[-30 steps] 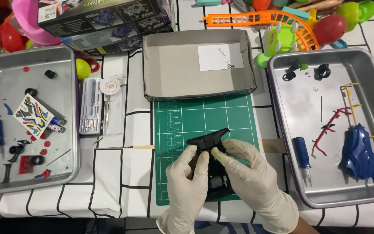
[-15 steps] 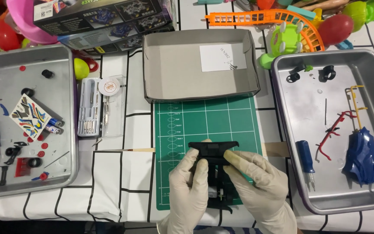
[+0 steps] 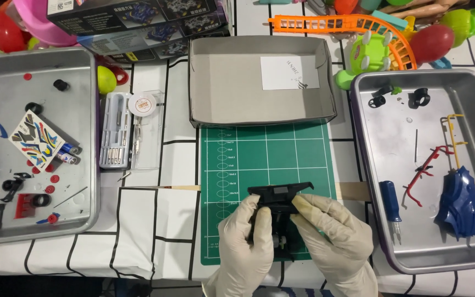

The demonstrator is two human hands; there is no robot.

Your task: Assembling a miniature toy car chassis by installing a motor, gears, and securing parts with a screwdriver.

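Both gloved hands grip a black chassis [image 3: 277,212] over the lower edge of the green mat [image 3: 303,151], at 6 o'clock in the view. Left hand [image 3: 244,242] clamps the chassis from its left side, fingers wrapped round the body; right hand [image 3: 333,236] grasps the right side, thumb up on the wide end bar. Chassis sits lengthwise, wide end toward 12, a small pale part visible low between the palms. Grey box [image 3: 259,80] lies just past the mat at 12, holding a white card. Left tray [image 3: 34,143] at 9 carries a sticker sheet [image 3: 35,138], red bits, black tyres and a blue tool. Right tray [image 3: 430,165] at 3 has a blue shell [image 3: 460,203], a red sprue [image 3: 427,168], a blue screwdriver [image 3: 390,201] and two black tyres. Clear bit case [image 3: 130,129] sits between left tray and mat. Risks, judged: the chassis is held close to the table's near edge, so a slipping glove could drop it or the small part to the floor; thumb pressure on the thin end bar could flex or snap it.
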